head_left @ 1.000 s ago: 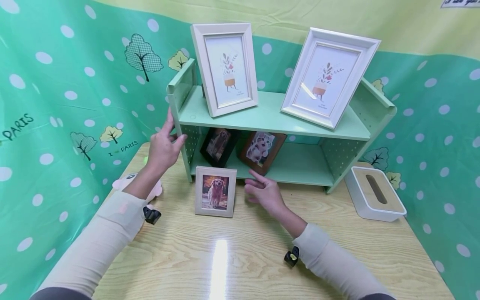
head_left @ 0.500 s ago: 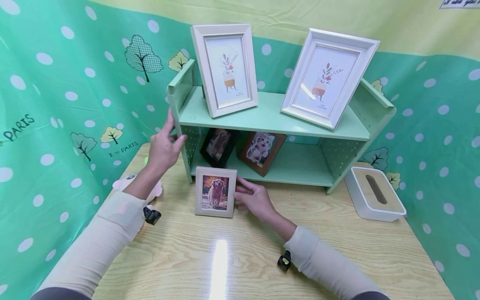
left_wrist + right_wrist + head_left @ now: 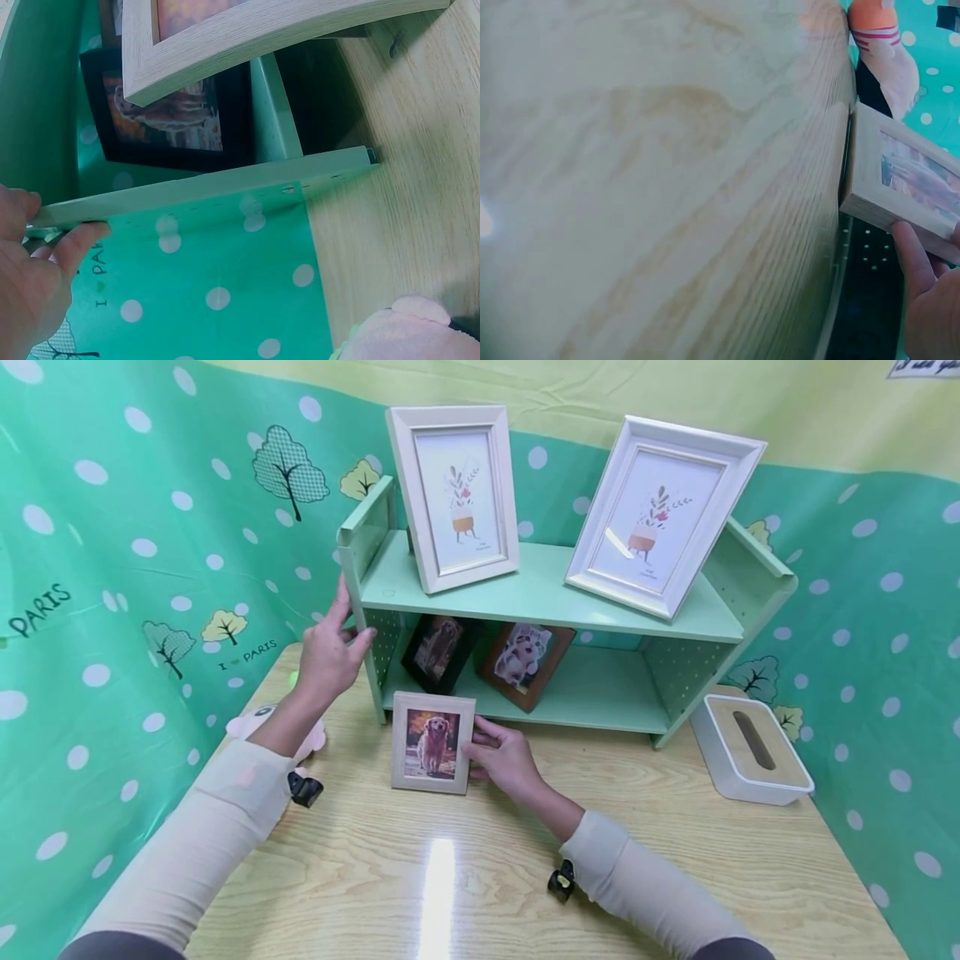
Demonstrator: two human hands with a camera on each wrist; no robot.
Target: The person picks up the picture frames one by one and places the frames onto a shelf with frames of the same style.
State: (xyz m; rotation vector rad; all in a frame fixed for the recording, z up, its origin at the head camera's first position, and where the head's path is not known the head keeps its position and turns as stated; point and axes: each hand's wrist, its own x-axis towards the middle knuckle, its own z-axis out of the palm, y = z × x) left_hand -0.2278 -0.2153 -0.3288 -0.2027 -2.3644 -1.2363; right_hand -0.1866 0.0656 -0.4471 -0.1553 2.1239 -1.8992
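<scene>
A light wood-look picture frame [image 3: 432, 745] with a golden retriever photo stands on the table, just in front of the green shelf [image 3: 600, 689]. My right hand [image 3: 508, 767] pinches its right side, thumb at the front edge and the other fingers mostly hidden behind. At the shelf's left end, my left hand [image 3: 330, 656] grips the upright side panel [image 3: 195, 187], with the thumb on the outer face in the left wrist view. Inside the lower shelf lean a black frame [image 3: 437, 653] and a brown frame [image 3: 525, 664] with a kitten picture.
Two larger pale frames, one on the left [image 3: 463, 502] and one on the right [image 3: 663, 518], stand on the upper shelf. A white tissue box [image 3: 750, 747] with a wooden lid sits at right. Partly behind the left forearm lies a pink plush toy [image 3: 311, 739].
My right hand has moved left from below the brown frame to the light frame and taken hold of its right side. My left hand has stayed on the shelf's side panel.
</scene>
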